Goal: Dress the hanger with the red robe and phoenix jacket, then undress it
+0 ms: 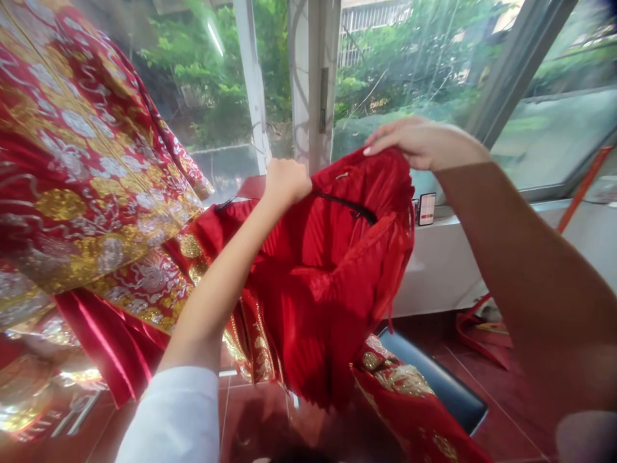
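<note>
A red pleated skirt with gold embroidered panels hangs in front of me, its waist opening facing up towards me. My left hand is closed in a fist around the middle of a black hanger, whose ends show on both sides of the fist. The hanger's right end reaches into the skirt's opening. At the far right edge of the waist, my right hand bends over the red cloth with its fingers on it; the thumb is hidden.
An embroidered red garment with gold and silver hangs at left. Behind are windows and a sill with a phone. A dark padded bench stands below the skirt on the red tiled floor.
</note>
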`<state>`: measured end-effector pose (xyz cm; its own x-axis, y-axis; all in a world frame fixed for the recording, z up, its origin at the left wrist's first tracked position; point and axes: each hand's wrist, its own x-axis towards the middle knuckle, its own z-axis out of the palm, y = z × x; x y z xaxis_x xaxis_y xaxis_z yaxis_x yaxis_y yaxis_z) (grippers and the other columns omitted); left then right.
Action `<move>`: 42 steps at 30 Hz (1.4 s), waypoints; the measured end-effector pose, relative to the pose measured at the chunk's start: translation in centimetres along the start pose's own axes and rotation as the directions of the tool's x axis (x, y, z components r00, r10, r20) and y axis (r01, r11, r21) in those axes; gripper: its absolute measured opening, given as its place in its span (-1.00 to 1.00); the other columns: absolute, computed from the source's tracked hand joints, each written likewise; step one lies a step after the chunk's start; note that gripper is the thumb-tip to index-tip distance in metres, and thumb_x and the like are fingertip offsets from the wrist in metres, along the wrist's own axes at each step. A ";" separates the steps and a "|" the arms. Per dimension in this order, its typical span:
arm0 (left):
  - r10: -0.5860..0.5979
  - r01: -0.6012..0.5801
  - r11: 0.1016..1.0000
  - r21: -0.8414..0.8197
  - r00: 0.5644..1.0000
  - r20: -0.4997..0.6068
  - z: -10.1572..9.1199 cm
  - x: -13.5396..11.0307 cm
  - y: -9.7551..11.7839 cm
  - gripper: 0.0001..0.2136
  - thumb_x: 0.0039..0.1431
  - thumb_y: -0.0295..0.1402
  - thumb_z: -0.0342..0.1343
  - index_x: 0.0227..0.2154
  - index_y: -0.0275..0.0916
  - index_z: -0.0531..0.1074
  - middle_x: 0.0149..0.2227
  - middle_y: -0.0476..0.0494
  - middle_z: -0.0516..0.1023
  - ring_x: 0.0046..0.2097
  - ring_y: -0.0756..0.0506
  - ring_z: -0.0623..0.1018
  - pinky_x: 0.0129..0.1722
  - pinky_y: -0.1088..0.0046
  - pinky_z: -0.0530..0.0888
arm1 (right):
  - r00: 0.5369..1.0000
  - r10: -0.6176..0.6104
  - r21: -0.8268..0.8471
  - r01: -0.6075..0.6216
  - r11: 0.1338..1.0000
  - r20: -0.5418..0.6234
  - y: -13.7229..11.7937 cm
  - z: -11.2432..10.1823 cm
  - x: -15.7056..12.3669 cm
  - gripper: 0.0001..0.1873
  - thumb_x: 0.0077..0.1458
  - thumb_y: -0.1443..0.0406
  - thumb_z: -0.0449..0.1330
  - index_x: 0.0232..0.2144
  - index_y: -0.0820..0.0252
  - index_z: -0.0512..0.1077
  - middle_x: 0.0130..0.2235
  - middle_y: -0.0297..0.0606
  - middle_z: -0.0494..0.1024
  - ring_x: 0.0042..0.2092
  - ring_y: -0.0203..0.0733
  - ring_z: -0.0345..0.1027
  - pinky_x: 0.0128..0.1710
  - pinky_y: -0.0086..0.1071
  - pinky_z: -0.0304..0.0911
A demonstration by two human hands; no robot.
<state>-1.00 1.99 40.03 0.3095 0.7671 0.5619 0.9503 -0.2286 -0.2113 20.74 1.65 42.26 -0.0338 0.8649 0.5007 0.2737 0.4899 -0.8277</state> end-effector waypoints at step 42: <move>0.052 0.032 0.757 -0.652 0.993 0.110 -1.8 -8.7 -16.1 -0.54 0.19 -0.01 -0.09 -0.69 -0.23 0.16 -0.67 0.06 0.14 -0.58 0.07 0.14 -0.55 0.53 0.14 | 0.862 -0.425 -0.223 0.488 0.844 0.277 6.7 8.7 -3.2 -0.59 0.14 0.11 0.08 -0.24 0.29 0.59 -0.31 -0.22 0.60 -0.30 -0.17 0.41 -0.27 -0.37 0.23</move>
<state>-18.89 -2.08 39.95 0.3533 0.8155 0.4584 0.7515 -0.5392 0.3800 14.33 3.07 32.95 -0.4114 0.5670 0.7136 0.4286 0.8113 -0.3976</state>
